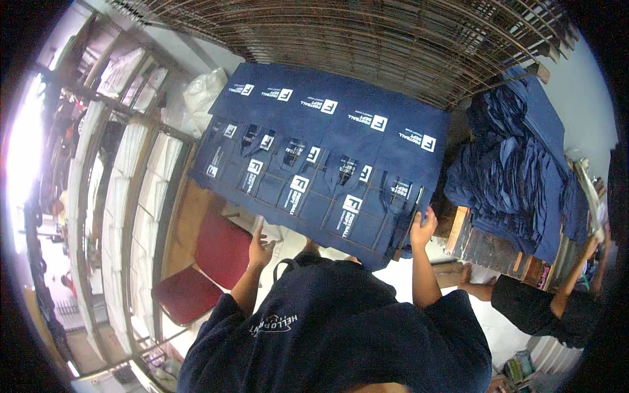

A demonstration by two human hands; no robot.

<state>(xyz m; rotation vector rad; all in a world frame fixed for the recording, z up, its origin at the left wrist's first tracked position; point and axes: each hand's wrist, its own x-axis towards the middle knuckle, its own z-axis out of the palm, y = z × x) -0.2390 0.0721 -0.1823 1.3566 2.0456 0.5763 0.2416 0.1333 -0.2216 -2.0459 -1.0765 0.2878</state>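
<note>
Before me lie navy blue fabric bags in overlapping rows, printed in white, with dark strap handles on some of them. Behind them, another row of printed navy fabric covers the far part of the pile. My left hand is just off the pile's near edge, its fingers apart and nothing held. At the near right corner, my right hand is raised beside the edge with its fingers stretched out. It seems to touch the corner, though the exact contact is unclear.
Metal wire racks stand beyond the pile. A heap of navy fabric rests on a wooden support at right. Red chairs and shelves of white stacks stand at left. Another person's arm is at far right.
</note>
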